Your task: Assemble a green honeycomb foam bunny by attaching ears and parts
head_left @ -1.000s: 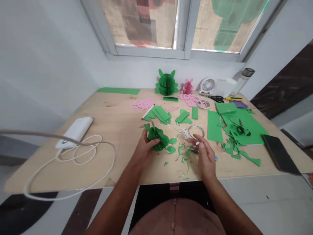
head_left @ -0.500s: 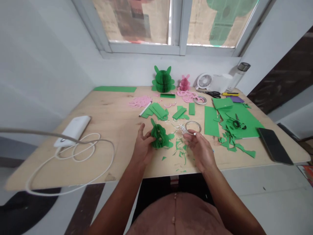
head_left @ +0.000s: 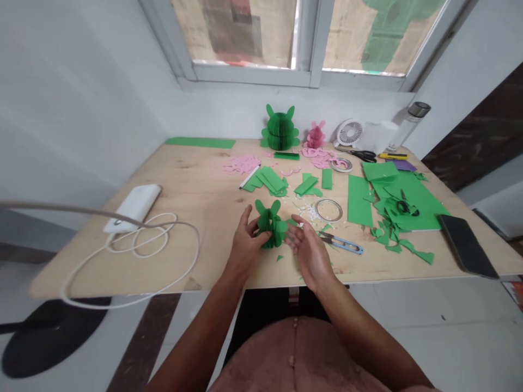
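My left hand (head_left: 244, 245) grips the left side of a small green folded-paper figure (head_left: 270, 224) with two ear shapes on top. Just right of the figure is my right hand (head_left: 308, 253), its fingers spread; a tiny white piece shows at its fingertips, too small to make out. Blue-handled thread snips (head_left: 345, 244) lie to the right of that hand. Beyond them rests a roll of tape (head_left: 329, 210) beside white scraps (head_left: 311, 211). A larger green paper figure (head_left: 280, 130) and a small pink one (head_left: 315, 135) stand at the back.
A white power bank (head_left: 134, 208) with a looped cable lies at the left. Green sheets (head_left: 412, 198), cuttings and small scissors (head_left: 403, 207) cover the right, near a black phone (head_left: 467, 246). Pink scraps (head_left: 241, 163), a fan (head_left: 349, 132) and a bottle (head_left: 409, 126) are farther back.
My right hand has moved left from beside the tape roll to the figure, uncovering the snips. The figure has turned, so both ears now show. The view has shifted slightly.
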A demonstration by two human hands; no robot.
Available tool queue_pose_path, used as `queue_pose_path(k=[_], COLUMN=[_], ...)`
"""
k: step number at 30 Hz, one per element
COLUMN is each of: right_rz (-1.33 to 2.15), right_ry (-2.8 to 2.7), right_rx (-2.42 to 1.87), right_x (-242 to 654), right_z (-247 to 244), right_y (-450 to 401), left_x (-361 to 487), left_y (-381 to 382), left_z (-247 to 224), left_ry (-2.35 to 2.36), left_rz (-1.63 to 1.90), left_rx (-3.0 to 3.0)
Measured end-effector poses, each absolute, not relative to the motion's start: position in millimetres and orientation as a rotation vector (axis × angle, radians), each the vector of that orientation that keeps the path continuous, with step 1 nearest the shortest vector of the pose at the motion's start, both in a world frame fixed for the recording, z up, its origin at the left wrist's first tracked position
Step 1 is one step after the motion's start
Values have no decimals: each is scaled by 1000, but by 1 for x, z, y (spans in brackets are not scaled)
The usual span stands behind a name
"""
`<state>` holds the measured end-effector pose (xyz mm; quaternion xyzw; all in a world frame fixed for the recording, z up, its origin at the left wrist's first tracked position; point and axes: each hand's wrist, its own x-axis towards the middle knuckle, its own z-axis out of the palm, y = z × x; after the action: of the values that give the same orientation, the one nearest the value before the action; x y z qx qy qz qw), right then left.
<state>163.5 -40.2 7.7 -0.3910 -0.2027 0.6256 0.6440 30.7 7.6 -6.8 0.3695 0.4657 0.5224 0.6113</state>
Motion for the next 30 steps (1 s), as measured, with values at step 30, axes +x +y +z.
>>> queue_pose_path(k=[30], right_rz=[1054], right_ry=[-1270], right_rx=[-1689], right_x=[306], right_z=[10], right_y=[117], left_x=[8], left_y=[18], left_z=[-4], left_ry=[1180], left_rz=[1357], left_rx=[753])
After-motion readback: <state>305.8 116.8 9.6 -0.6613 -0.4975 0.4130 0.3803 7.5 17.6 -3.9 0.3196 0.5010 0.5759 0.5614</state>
